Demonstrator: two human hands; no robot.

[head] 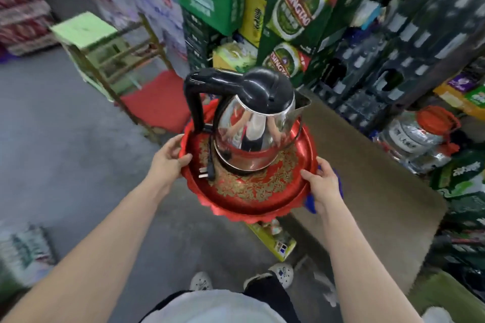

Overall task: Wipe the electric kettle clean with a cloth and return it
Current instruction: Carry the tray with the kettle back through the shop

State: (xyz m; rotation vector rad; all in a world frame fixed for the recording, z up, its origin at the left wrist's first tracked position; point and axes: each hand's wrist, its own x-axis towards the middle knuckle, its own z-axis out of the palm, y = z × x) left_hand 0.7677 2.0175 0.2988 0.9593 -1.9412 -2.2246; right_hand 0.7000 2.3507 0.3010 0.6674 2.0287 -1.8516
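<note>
The electric kettle is stood upright on a red tray, toward the tray's far side, with its black handle to the tray's left and its spout to the right. The left hand is curled over the tray's left rim; the right hand is closed on the right rim, with a blue cloth pinned beneath it. The handle is judged nearer the left hand, so one hand would have to be freed once the tray is set down
</note>
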